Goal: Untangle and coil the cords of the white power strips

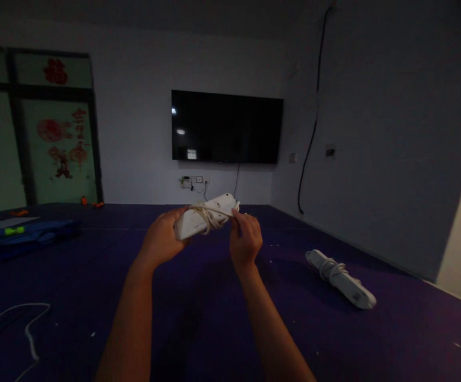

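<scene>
I hold a white power strip (222, 206) up in front of me, tilted, with its white cord (208, 216) wound around its middle. My left hand (162, 237) grips the strip's lower left end. My right hand (245, 237) is closed in a pinch on the cord at the strip's right side. A second white power strip (341, 278), wrapped in its own cord, lies on the dark purple floor (198, 313) to the right of my hands.
A loose white cable (27, 323) lies on the floor at the lower left. A blue bag or mat (23, 236) sits at the far left. A black TV (226, 127) hangs on the far wall above wall sockets (194, 181). A grey wall runs along the right.
</scene>
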Demonstrator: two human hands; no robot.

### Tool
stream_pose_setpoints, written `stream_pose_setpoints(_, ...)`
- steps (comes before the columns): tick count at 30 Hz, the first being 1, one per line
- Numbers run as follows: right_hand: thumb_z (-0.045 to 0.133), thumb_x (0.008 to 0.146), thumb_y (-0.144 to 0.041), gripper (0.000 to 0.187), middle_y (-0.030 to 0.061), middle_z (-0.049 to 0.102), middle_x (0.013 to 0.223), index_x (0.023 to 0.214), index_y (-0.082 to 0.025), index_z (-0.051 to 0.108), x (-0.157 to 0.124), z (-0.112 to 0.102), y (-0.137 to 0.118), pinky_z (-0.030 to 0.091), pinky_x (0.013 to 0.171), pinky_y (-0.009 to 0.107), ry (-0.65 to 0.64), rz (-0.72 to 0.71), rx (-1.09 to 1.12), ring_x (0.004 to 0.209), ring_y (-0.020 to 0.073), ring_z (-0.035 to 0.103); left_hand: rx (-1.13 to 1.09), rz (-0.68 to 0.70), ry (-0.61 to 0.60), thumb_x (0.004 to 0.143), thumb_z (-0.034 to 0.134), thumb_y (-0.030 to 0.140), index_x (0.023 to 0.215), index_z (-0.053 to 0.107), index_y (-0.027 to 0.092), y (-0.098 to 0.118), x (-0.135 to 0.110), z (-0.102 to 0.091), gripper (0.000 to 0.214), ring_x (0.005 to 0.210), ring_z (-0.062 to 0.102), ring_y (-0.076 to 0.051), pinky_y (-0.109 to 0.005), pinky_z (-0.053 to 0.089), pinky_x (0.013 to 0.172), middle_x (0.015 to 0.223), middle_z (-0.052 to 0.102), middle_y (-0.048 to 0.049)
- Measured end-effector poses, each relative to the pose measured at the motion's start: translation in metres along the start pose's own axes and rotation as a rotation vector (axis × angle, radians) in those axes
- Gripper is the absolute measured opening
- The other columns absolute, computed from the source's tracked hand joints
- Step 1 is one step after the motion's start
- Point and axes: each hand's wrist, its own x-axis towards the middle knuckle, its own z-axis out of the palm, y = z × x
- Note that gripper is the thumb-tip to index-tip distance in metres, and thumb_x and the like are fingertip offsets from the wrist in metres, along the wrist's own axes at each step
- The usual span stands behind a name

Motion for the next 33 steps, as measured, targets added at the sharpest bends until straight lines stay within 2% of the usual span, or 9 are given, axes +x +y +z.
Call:
stream_pose_setpoints(7,0.050,0.084,-0.030,0.026,0.0059,0.067,0.083,0.099,-0.023,0.069,0.033,-0.030,0.005,0.044,0.081,0.033,-0.100,-0.079,-0.054,0.082,0.0184,0.059,0.128,0.038,-0.282,0.050,0.069,0.014,0.109,0.062,0.021,0.010,-0.011,-0.023,0.060,0.089,0.064,-0.024,-0.036,0.050,0.077,0.101,0.068,-0.0066)
stream_pose_setpoints(12,0.054,0.078,-0.031,0.026,0.0061,0.070,0.082,0.093,-0.019,0.072,0.032,-0.035,0.039,0.045,0.065,0.030,-0.268,0.181,0.000,0.070,0.0183,0.061,-0.132,-0.038,-0.454,0.043,0.073,0.012,0.105,0.063,0.020,0.016,-0.016,-0.028,0.063,0.091,0.063,-0.025,-0.036,0.050,0.078,0.100,0.068,-0.0058)
stream_pose_setpoints(15,0.057,0.072,-0.027,0.021,0.0047,0.068,0.064,0.079,-0.015,0.073,0.025,-0.035,0.060,0.042,0.054,0.026,-0.466,0.359,0.004,0.059,0.0173,0.059,-0.344,-0.092,-0.373,0.041,0.076,0.013,0.104,0.063,0.018,0.017,-0.016,-0.024,0.065,0.092,0.062,-0.025,-0.037,0.049,0.080,0.099,0.068,-0.0073)
stream_pose_setpoints(19,0.057,0.070,-0.025,0.020,0.0011,0.059,0.046,0.057,-0.014,0.068,0.015,-0.035,0.065,0.034,0.042,0.021,-0.972,0.492,0.119,0.041,0.0105,0.049,-0.455,-0.129,-0.092,0.040,0.077,0.015,0.105,0.060,0.014,0.013,-0.009,-0.013,0.068,0.095,0.061,-0.025,-0.039,0.048,0.084,0.101,0.067,-0.0088)
stream_pose_setpoints(23,0.062,0.066,-0.026,0.015,0.0002,0.060,0.046,0.058,-0.015,0.069,0.013,-0.040,0.053,0.035,0.040,0.018,-1.337,0.539,0.310,0.041,0.0092,0.050,-0.084,-0.158,0.169,0.045,0.076,0.018,0.109,0.058,0.014,0.007,-0.002,-0.007,0.067,0.094,0.060,-0.025,-0.040,0.047,0.083,0.102,0.065,-0.0088)
stream_pose_setpoints(26,0.066,0.065,-0.029,0.016,-0.0012,0.060,0.047,0.070,-0.015,0.073,0.018,-0.047,0.040,0.036,0.040,0.017,-1.417,0.536,0.422,0.042,0.0086,0.050,0.347,-0.169,0.247,0.051,0.074,0.025,0.110,0.059,0.018,0.001,-0.001,-0.010,0.061,0.092,0.060,-0.026,-0.040,0.046,0.080,0.099,0.065,-0.0087)
stream_pose_setpoints(29,0.064,0.069,-0.033,0.026,-0.0024,0.059,0.050,0.084,-0.014,0.072,0.024,-0.054,0.029,0.038,0.043,0.018,-1.462,0.517,0.544,0.045,0.0078,0.050,0.532,-0.117,0.178,0.053,0.071,0.025,0.110,0.059,0.020,-0.003,-0.002,-0.013,0.059,0.088,0.061,-0.027,-0.037,0.047,0.076,0.096,0.066,-0.0087)
stream_pose_setpoints(31,0.061,0.072,-0.036,0.030,-0.0026,0.057,0.052,0.089,-0.013,0.071,0.029,-0.057,0.023,0.037,0.044,0.018,-1.382,0.503,0.629,0.046,0.0069,0.048,0.595,-0.066,0.102,0.055,0.068,0.022,0.109,0.060,0.020,-0.006,-0.002,-0.014,0.055,0.086,0.061,-0.027,-0.036,0.047,0.075,0.093,0.067,-0.0086)
stream_pose_setpoints(33,0.058,0.075,-0.039,0.033,-0.0027,0.055,0.052,0.091,-0.012,0.069,0.032,-0.058,0.019,0.035,0.042,0.018,-1.179,0.521,0.692,0.045,0.0061,0.046,0.641,-0.005,0.029,0.055,0.064,0.018,0.107,0.061,0.019,-0.008,-0.002,-0.014,0.052,0.085,0.061,-0.027,-0.037,0.046,0.074,0.092,0.067,-0.0087)
